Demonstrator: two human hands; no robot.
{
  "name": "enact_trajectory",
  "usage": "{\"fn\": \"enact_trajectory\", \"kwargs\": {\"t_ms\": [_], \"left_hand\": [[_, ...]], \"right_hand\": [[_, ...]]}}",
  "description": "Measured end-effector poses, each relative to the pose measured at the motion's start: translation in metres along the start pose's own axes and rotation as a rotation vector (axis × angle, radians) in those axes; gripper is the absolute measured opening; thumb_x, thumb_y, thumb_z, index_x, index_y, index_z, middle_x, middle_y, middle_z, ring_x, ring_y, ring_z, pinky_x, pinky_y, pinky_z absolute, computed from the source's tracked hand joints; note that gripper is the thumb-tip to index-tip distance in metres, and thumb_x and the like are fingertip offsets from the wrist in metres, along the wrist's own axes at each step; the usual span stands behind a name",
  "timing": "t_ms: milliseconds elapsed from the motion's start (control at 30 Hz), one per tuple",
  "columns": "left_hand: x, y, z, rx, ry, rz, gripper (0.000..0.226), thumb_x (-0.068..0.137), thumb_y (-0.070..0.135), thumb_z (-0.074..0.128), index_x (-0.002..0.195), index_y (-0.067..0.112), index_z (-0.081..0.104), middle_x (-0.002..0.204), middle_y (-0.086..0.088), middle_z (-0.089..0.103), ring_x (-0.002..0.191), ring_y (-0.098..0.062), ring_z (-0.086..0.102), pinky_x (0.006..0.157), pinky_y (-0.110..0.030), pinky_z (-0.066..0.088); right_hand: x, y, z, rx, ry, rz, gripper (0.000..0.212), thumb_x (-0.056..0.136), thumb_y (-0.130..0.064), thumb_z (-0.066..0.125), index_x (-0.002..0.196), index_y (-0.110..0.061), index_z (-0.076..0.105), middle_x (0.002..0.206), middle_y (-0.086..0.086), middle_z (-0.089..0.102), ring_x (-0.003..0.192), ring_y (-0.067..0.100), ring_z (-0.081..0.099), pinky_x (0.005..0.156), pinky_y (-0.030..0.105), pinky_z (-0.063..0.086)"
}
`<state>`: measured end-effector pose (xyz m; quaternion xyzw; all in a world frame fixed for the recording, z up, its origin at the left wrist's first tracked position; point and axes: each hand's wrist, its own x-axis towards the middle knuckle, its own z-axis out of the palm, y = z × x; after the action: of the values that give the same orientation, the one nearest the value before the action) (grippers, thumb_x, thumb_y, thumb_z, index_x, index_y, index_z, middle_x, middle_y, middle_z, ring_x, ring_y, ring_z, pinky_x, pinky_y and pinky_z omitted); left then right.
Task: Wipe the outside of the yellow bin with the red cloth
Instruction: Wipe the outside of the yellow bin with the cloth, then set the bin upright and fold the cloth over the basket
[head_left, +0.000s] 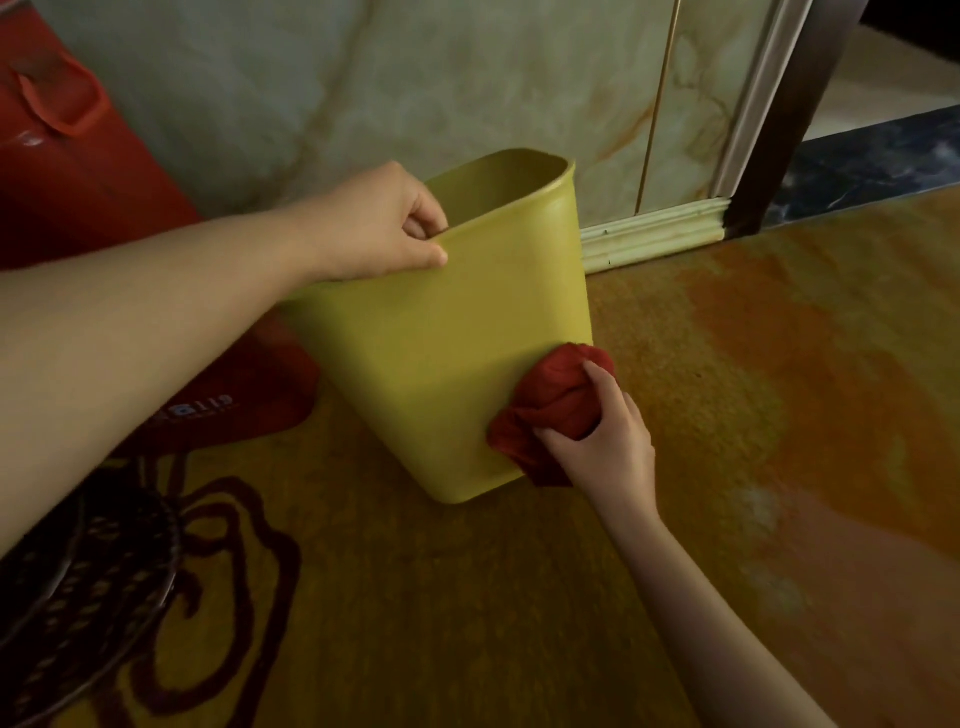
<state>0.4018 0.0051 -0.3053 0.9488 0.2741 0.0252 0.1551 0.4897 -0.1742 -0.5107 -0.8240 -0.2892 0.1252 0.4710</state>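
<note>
1. Both hands are on the yellow bin (447, 353). The left hand (379, 223) comes in from the left side and takes the near edge of the rim: the thumb lies on the outside wall and the bent fingers go over the rim to the inside, so the rim is pinched between them.
2. The right hand (605, 436) comes from the lower right. Its fingers are curled around the red cloth (545, 410), which is crumpled into a ball, and it presses this cloth against the outside wall of the bin, low down near the right corner and close to the bottom.
3. The bin stands on the floor (779, 415), which has an orange and yellow pattern. It looks a little tilted, with the open top leaning away toward the wall (363, 78). Nothing can be seen inside it from this view.
4. A red bag (78, 182) with a handle stands on the left, behind the left forearm and just beside the bin.
5. At the lower left corner there is a dark woven basket (78, 597); only a part of it shows.
6. A pale skirting board (654, 234) runs along the foot of the wall, just behind the bin on the right.
</note>
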Motion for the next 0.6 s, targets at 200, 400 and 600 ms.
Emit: {"fn": "enact_trajectory", "kwargs": {"t_ms": [200,400,600], "left_hand": [[-0.025,0.000,0.012,0.108,0.130,-0.004,0.013,0.077,0.019,0.066,0.080,0.007,0.069,0.082,-0.013,0.070,0.085,-0.024,0.066,0.070,-0.028,0.046],[-0.041,0.010,0.024,0.135,0.176,0.001,0.016,0.076,0.020,0.065,0.085,0.007,0.070,0.092,-0.016,0.072,0.091,-0.026,0.065,0.075,-0.028,0.047],[-0.072,0.017,0.042,0.145,0.155,0.017,0.020,0.073,0.028,0.065,0.091,0.020,0.069,0.094,-0.004,0.072,0.092,-0.023,0.064,0.077,-0.040,0.052]], "right_hand": [[-0.038,0.005,-0.015,0.349,-0.284,0.285,0.057,0.062,-0.031,0.079,0.110,-0.040,0.048,0.110,-0.005,0.058,0.103,0.020,0.059,0.087,0.042,0.053],[-0.078,0.006,-0.018,0.584,-0.563,0.511,0.059,0.061,-0.023,0.082,0.109,-0.038,0.052,0.115,0.007,0.062,0.096,0.027,0.067,0.080,0.047,0.057],[-0.104,0.006,-0.029,0.684,-0.666,0.574,0.052,0.065,-0.014,0.080,0.103,-0.043,0.060,0.119,0.008,0.059,0.102,0.031,0.065,0.084,0.051,0.055]]}}
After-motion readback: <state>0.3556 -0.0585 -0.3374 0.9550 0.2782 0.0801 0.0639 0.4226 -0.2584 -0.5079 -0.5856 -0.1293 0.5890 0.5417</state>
